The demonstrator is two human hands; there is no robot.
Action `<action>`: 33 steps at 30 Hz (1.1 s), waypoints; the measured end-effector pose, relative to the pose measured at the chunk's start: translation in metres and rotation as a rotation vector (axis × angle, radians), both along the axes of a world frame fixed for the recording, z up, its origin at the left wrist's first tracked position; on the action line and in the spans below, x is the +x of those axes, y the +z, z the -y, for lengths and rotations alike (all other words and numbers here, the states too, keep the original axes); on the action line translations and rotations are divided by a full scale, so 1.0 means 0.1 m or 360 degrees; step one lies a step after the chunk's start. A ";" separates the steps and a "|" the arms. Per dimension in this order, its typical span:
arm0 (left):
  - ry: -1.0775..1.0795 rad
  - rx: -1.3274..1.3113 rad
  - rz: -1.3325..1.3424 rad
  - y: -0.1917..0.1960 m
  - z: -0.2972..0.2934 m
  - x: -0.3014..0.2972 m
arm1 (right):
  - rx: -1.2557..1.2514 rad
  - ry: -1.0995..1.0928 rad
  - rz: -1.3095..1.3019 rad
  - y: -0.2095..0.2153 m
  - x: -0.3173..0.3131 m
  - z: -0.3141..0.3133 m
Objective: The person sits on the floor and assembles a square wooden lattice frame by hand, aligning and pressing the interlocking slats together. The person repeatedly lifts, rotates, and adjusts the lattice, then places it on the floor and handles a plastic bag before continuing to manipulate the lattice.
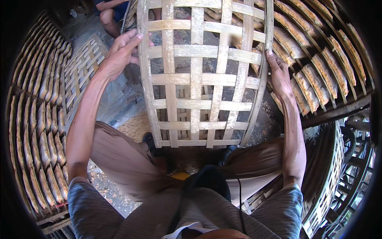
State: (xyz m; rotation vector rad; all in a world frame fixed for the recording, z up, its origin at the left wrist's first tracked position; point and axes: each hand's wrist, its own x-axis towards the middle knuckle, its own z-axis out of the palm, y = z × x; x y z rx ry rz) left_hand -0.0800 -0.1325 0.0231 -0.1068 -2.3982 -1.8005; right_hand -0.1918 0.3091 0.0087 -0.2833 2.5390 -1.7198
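In front of me, between my two hands, is a long woven bamboo rack (196,79) made of flat crossed slats with side rails, its far end running out of the top of the view. My left hand (122,49) is closed round the left rail, thumb on the upper side. Lower down on the opposite rail, my right hand (278,71) grips with its thumb on top and its other fingers partly hidden. No food pieces lie on the slats of this rack. Through its gaps, more woven slatwork shows below.
Racks of pale slabs with rough orange-brown edges (310,85) stand close on my right. More slab-filled racks (43,151) rise on my left, beside another woven panel (81,69) and a clear plastic sheet (125,107). Another person's leg (108,20) shows at the upper left.
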 end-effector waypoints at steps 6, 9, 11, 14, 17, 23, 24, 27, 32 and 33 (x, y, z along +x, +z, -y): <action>0.0089 -0.0052 -0.0003 0.02 -0.10 -0.01 | 0.0075 0.0143 -0.0219 -0.01 0.08 0.07; 0.0122 -0.0055 0.0011 0.03 -0.10 0.00 | 0.0089 0.0194 -0.0180 -0.01 0.09 0.07; 0.0149 -0.0029 0.0007 0.02 -0.08 -0.01 | -0.0193 0.0186 -0.0067 -0.07 0.02 0.06; 0.0175 -0.0027 0.0015 0.04 -0.12 0.01 | -0.0136 0.0174 -0.0157 -0.01 0.05 0.09; 0.0170 -0.0037 -0.0002 0.04 -0.11 0.01 | -0.0073 0.0166 -0.0228 0.00 0.09 0.10; 0.0160 -0.0077 -0.0041 0.05 -0.15 0.02 | 0.0019 0.0203 -0.0123 0.01 0.11 0.07; 0.0165 -0.0077 -0.0041 0.04 -0.15 0.02 | 0.0079 0.0167 -0.0125 0.02 0.14 0.09; 0.0157 -0.0085 -0.0057 0.03 -0.14 0.02 | -0.0113 0.0314 -0.0008 -0.01 0.06 0.00; 0.0204 -0.0081 -0.0056 0.01 -0.13 0.02 | -0.0035 0.0339 -0.0014 -0.08 0.02 -0.07; 0.0226 -0.0081 -0.0058 0.02 -0.14 0.02 | -0.0022 0.0374 -0.0013 -0.09 0.02 -0.07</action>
